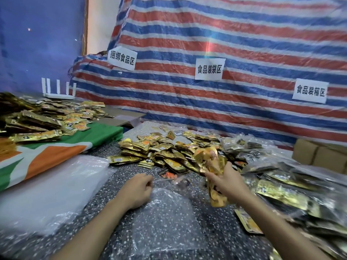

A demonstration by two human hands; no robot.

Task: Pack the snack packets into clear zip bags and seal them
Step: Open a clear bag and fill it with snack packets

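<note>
Here, midway: the left hand (138,191) pinches the mouth of an empty clear zip bag (163,212) at lower centre; the right hand (228,182) grips a bundle of gold snack packets (216,195) beside it. Filled bags (277,186) pile at right, and many loose packets (165,151) lie unpacked at centre. Speckled worktop (116,175); striped tarpaulin (225,44) behind.

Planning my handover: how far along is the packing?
Done: filled bags heaped on the right. In hand: the left hand pinches the mouth of a clear bag; the right hand holds a bunch of packets beside it. Left: the loose pile and a stack of empty bags.
</note>
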